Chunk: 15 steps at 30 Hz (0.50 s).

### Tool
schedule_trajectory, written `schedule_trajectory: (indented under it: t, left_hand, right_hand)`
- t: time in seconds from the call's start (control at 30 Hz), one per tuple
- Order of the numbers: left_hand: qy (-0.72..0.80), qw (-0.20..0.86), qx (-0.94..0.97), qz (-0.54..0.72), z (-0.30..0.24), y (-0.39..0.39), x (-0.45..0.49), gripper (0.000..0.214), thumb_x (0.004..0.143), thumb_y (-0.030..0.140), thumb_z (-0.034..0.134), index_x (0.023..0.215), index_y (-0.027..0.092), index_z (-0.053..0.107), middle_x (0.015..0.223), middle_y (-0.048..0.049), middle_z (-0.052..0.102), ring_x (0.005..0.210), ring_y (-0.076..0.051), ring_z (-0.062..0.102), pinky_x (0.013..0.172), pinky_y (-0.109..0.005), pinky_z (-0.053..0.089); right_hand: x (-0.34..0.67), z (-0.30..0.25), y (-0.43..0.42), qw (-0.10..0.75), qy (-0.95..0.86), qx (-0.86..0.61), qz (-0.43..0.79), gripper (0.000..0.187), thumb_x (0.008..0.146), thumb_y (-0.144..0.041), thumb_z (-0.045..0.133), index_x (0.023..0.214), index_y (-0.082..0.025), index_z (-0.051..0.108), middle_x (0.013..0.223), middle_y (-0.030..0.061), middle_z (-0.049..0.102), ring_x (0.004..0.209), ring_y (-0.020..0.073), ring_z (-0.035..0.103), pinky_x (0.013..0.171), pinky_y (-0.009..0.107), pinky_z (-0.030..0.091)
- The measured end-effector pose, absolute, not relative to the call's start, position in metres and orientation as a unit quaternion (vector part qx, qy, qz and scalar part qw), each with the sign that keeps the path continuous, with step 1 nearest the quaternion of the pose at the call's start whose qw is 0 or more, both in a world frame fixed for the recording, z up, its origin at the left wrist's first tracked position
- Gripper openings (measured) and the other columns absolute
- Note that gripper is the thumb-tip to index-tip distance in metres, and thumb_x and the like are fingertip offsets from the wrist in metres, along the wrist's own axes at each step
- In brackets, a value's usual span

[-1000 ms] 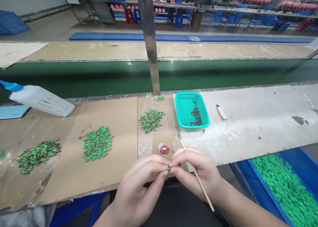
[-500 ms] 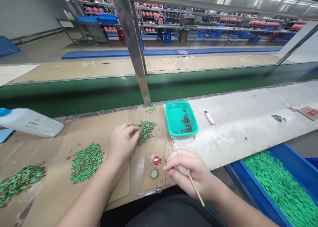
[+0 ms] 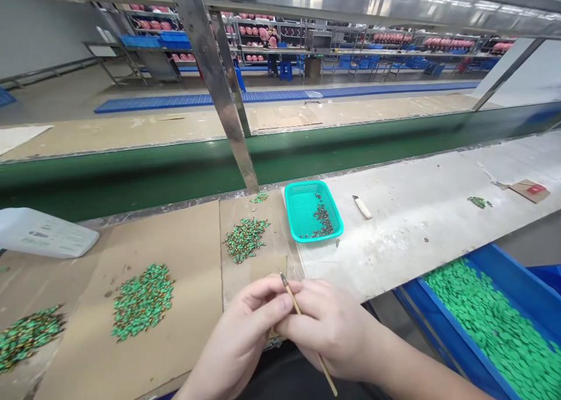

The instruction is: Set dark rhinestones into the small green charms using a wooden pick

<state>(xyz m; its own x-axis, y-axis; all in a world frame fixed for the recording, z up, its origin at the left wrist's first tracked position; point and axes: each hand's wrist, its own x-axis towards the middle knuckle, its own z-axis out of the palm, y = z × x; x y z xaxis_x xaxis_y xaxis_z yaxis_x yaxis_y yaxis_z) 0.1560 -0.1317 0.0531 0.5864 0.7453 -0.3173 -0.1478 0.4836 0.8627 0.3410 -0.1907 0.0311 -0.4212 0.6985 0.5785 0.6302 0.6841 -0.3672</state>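
Observation:
My right hand (image 3: 335, 324) grips a thin paintbrush (image 3: 325, 369), its dark tip pointing up and away. Against it, my left hand (image 3: 245, 324) is closed, thumb and fingers pinched together near the brush tip. What the left fingers hold, if anything, is hidden. Beyond the hands lies a pile of small green-and-brown pieces (image 3: 245, 240) on cardboard. A little cardboard pad (image 3: 268, 266) shows only at its far end; the hands cover the red dab and the round cap on it. Beside the pile stands a turquoise basket (image 3: 301, 211) with dark bits inside.
More green-and-brown pieces form a larger heap (image 3: 144, 299) and a far-left heap (image 3: 30, 336). A white plastic bottle (image 3: 48, 233) lies at the left. To the right are a white-handled knife (image 3: 362, 208) and a blue bin (image 3: 477, 312) of green pieces. A metal post (image 3: 219, 90) rises ahead.
My left hand has left the pile of small pieces and come back to meet my right hand. The right hand, still holding the paintbrush, has shifted slightly left and nearer. The view has turned slightly.

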Motion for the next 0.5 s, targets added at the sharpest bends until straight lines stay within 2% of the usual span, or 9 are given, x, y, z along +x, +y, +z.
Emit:
schedule_trajectory:
  t: [0.2,0.37,0.5]
  left_hand:
    - [0.352,0.803,0.388,0.284,0.0529,-0.1408,0.1557,0.039,0.082,0.052,0.107,0.075,0.021,0.084,0.088,-0.0015,0.061,0.081,-0.017,0.057,0.077,-0.025,0.058]
    - [0.342,0.807,0.398,0.273,0.0513,-0.1422,0.152,0.033,0.091,0.051,0.099,0.083,0.021,0.089,0.091,-0.0056,0.072,0.088,-0.021,0.066,0.082,-0.029,0.06]
    - [0.362,0.8,0.4,0.262,0.0535,-0.1438,0.1489,0.031,0.093,0.05,0.097,0.094,0.02,0.093,0.096,-0.0104,0.083,0.092,-0.025,0.074,0.085,-0.032,0.064]
  right_hand:
    - [0.337,0.0293,-0.1983,0.339,-0.85,-0.403,0.033,0.036,0.12,-0.017,0.046,0.098,-0.022,0.074,0.094,0.0089,0.075,0.084,0.0248,0.063,0.067,0.038,0.048]
    - [0.3359,0.0307,-0.1995,0.336,-0.851,-0.402,0.04,0.037,0.121,-0.017,0.047,0.095,-0.022,0.074,0.093,0.0084,0.072,0.083,0.0254,0.062,0.064,0.039,0.047]
    - [0.336,0.03,-0.1976,0.331,-0.854,-0.399,0.043,0.033,0.12,-0.018,0.05,0.101,-0.022,0.077,0.093,0.0079,0.072,0.084,0.0258,0.063,0.064,0.039,0.049]
